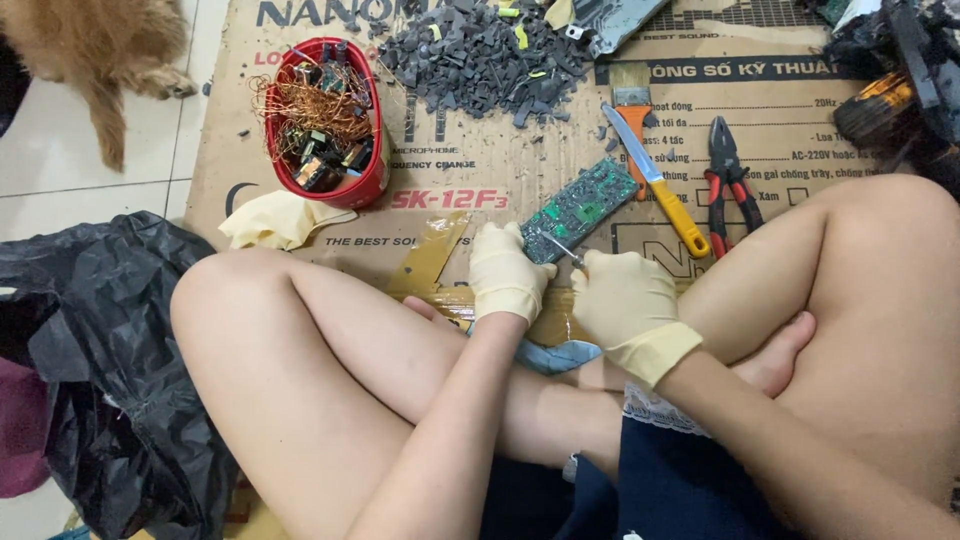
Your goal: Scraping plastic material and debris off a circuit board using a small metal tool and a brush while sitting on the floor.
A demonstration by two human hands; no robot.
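Observation:
I sit cross-legged on flattened cardboard (470, 170). Both hands wear pale yellow rubber gloves. My left hand (507, 272) grips the near end of a green circuit board (582, 205) that lies slanted on the cardboard. My right hand (622, 305) holds a thin metal tool (562, 251) whose tip touches the board's near end, right beside the left hand's fingers.
A red tub (325, 122) of copper wire and small parts stands at the left, a spare yellow glove (280, 218) below it. A heap of grey fragments (480, 55) lies beyond. A yellow-handled knife (655, 180), a brush, red-handled pliers (728, 180), a black bag (90, 340) and a dog (90, 50) surround me.

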